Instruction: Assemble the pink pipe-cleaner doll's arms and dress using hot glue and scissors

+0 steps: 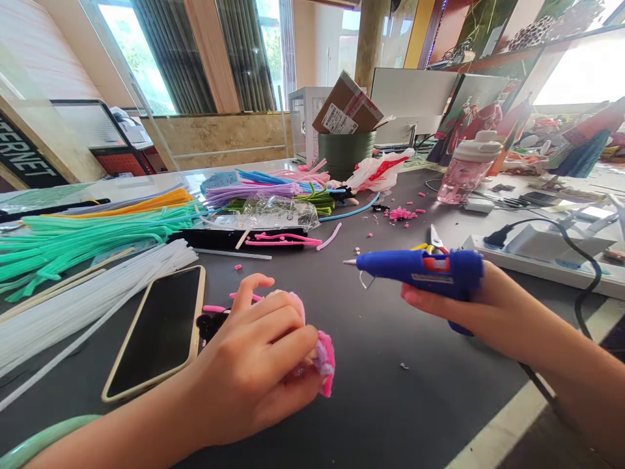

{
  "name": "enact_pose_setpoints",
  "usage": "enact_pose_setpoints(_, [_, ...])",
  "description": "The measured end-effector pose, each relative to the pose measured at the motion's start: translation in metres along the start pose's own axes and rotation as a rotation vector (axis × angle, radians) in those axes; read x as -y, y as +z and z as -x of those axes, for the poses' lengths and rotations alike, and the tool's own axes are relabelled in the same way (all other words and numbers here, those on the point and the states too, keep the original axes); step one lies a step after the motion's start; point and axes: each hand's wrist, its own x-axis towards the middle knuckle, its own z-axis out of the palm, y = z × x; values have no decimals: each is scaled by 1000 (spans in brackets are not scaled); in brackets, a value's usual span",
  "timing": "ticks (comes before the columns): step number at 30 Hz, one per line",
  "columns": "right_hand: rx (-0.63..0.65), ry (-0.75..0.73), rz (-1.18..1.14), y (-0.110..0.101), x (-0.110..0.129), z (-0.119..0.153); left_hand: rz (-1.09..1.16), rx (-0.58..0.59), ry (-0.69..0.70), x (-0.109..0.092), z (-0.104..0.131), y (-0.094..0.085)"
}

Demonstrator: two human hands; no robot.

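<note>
My left hand (266, 352) is closed around a small fuzzy pink and lilac craft piece (326, 365), low over the dark table. Most of the piece is hidden behind my fingers. Black and pink fuzzy bits (209, 320) show beyond my wrist. On the right, my right hand (469, 306) grips a blue hot glue gun (415, 268) by its handle. Its nozzle points left, above and apart from the craft piece. Behind the gun lie scissors (433, 241) with yellow and red handles, partly covered. A phone (159, 332) in a pale case lies left of my left hand.
Bundles of green (97, 234), white (92, 296) and purple pipe cleaners (251, 194) cover the left and back. Pink clippings (401, 213) lie mid-table. A drink bottle (471, 166), power strip (547, 257) with cables, and dark green bin (344, 155) holding a carton stand farther back.
</note>
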Motion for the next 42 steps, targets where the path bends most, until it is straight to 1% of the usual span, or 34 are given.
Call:
enact_pose_setpoints(1, [-15,38,53,2,0,-2,4,2,0,0,0,0])
enact_pose_setpoints(4, [23,120,181,8,-5,-9,15,3,-1,0,0,0])
enact_pose_setpoints(7, [61,111,278,13,-13,-13,24,11,-10,0,0,1])
enact_pose_setpoints(10, [89,99,303,16,-21,-15,37,24,-27,0,0,2])
enact_pose_setpoints(12, [85,97,325,16,-23,-15,39,30,-41,0,0,3])
enact_pose_setpoints(16, [49,69,394,14,-23,-15,25,31,-54,0,0,3])
enact_pose_setpoints(20, [114,51,381,6,-20,-14,5,38,-58,-1,1,3])
enact_pose_setpoints(23, [164,24,405,-4,-23,-11,-1,29,-60,-1,1,4])
enact_pose_setpoints(24, [155,1,423,-8,-24,-9,-1,23,-61,0,1,4])
enact_pose_setpoints(25, [113,-36,452,-12,-25,-6,0,21,-63,0,1,4])
enact_pose_setpoints(26, [46,-86,490,-15,-26,-2,2,21,-67,0,1,4])
enact_pose_setpoints(29, [-249,-301,621,-19,-14,13,3,39,-75,-1,1,4])
enact_pose_setpoints(30, [-277,-369,600,-16,-6,18,3,39,-77,-2,0,4])
enact_pose_setpoints(31, [-267,-432,547,-11,4,22,5,36,-77,-2,0,4])
enact_pose_setpoints(33, [-136,-525,430,3,24,28,13,22,-79,-4,0,4])
enact_pose_setpoints(35, [-98,-585,334,20,42,32,9,19,-82,-7,1,5])
enact_pose_setpoints(36, [-112,-615,302,28,48,34,1,18,-79,-8,1,5])
enact_pose_setpoints(37, [-115,-648,281,35,52,36,-11,19,-75,-9,1,6])
enact_pose_setpoints(39, [-108,-671,245,46,55,38,-31,19,-65,-10,2,6])
enact_pose_setpoints(42, [-97,-661,225,53,52,40,-38,21,-61,-11,2,6])
